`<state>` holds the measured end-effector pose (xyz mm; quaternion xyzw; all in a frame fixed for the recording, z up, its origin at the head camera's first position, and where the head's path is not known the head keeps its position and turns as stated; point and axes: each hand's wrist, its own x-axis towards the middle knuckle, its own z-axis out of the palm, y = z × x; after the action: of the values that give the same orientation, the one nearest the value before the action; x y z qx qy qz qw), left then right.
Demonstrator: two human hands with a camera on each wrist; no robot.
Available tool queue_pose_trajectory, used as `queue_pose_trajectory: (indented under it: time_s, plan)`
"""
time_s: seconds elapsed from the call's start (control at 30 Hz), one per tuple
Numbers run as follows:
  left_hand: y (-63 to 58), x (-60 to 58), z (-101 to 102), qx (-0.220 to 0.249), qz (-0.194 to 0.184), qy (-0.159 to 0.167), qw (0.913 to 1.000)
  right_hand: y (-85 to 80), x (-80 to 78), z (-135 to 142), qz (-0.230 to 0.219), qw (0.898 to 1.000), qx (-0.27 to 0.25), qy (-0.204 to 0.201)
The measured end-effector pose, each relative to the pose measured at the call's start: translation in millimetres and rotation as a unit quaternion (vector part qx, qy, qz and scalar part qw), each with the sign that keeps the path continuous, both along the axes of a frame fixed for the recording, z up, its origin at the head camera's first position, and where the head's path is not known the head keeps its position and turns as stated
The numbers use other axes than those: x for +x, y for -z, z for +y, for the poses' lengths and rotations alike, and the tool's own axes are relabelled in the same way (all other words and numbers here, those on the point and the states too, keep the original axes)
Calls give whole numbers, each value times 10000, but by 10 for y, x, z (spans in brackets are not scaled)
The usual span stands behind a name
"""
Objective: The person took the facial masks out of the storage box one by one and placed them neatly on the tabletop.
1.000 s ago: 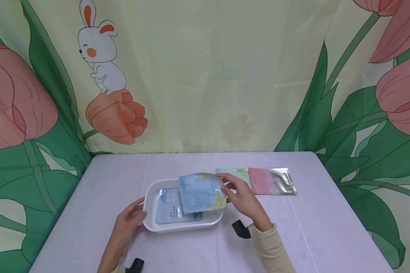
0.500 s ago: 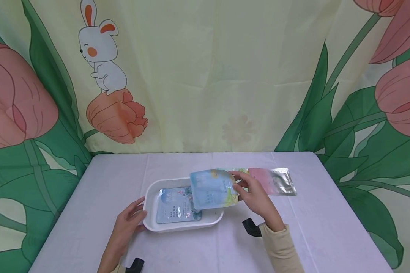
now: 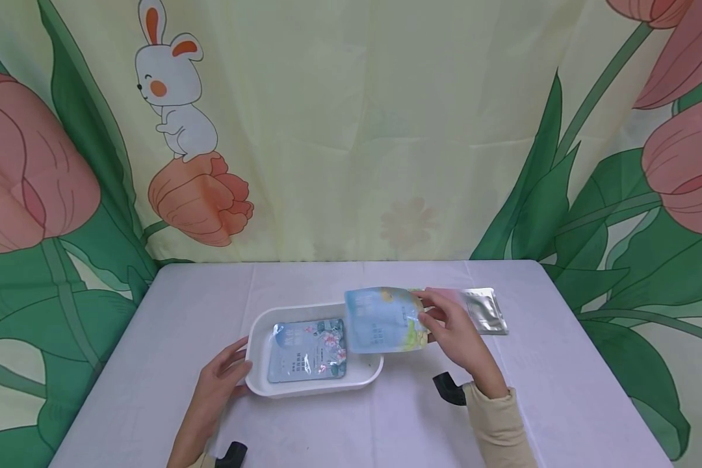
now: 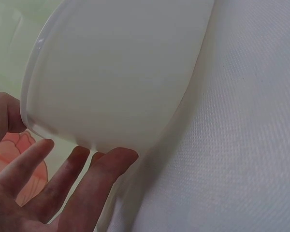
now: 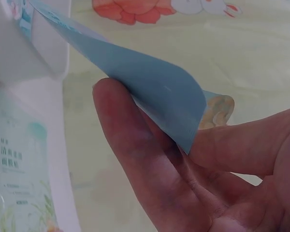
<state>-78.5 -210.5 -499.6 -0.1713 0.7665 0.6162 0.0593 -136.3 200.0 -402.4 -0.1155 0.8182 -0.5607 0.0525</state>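
Observation:
My right hand [image 3: 461, 335] pinches a light blue sheet mask packet [image 3: 380, 322] by its right edge, thumb on one face and fingers on the other. The packet is raised and slightly bowed, its left part over the tray's right end. In the right wrist view its plain blue side [image 5: 150, 82] faces the fingers. Inside the white plastic tray [image 3: 304, 391] lies another blue mask packet [image 3: 307, 351] with printed flowers. My left hand [image 3: 213, 383] rests at the tray's left end; in the left wrist view its fairly straight fingers [image 4: 106, 169] touch the outer wall.
Behind the right hand lies a pink and silver packet [image 3: 487, 311] on the white-covered table [image 3: 561, 390]. A pale green packet [image 5: 21, 169] shows beside the tray in the right wrist view, mostly hidden in the head view. A flowered curtain [image 3: 351, 130] hangs behind the table.
My right hand has carried the light blue packet rightward, uncovering the packet inside the tray and covering more of the green and pink ones. The left hand and tray stay put.

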Motion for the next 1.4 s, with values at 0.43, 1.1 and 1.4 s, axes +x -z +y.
queue_pose_trajectory:
  time_s: [0.43, 1.1, 1.4]
  plan:
    - [6, 7, -9, 83, 19, 29, 10000, -11, 53, 282, 206, 9996, 194, 78]
    - [-27, 6, 7, 44, 51, -14, 10000, -108, 140, 559, -136, 9959, 629, 633]
    - [-3, -2, 3, 65, -4, -33, 10000, -15, 167, 569, -377, 9950, 725, 582]
